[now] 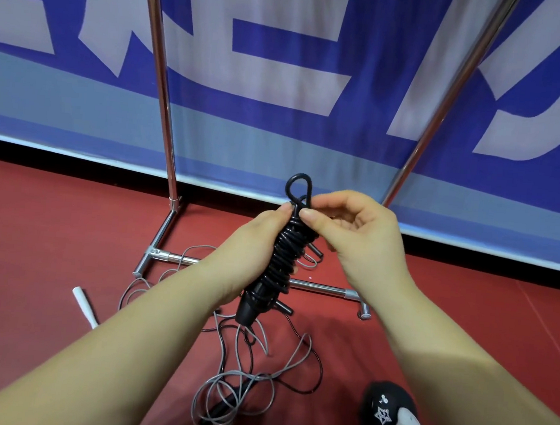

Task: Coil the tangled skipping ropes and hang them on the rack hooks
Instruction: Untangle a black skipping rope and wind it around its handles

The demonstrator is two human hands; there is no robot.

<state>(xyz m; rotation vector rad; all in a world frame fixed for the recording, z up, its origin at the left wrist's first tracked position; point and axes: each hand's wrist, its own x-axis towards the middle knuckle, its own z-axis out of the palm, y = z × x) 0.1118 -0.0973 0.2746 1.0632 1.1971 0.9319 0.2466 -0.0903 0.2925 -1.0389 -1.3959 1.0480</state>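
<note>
A black skipping rope [281, 260] is wound tightly round its handles into a long bundle, held upright in front of me. My left hand [252, 247] grips the bundle round its middle. My right hand [348, 232] pinches the rope at the top, just under a small loop [298, 187] that sticks up. On the floor below lies a tangle of grey and black ropes [243, 382] with a white handle [84, 305] at the left. The chrome rack [158, 76] stands behind; its hooks are out of view.
The rack's base bars [319, 287] rest on the red floor [33, 224]. A blue and white banner [285, 60] stands close behind the rack. A black shoe with a star [389, 415] is at the lower right, next to the tangle.
</note>
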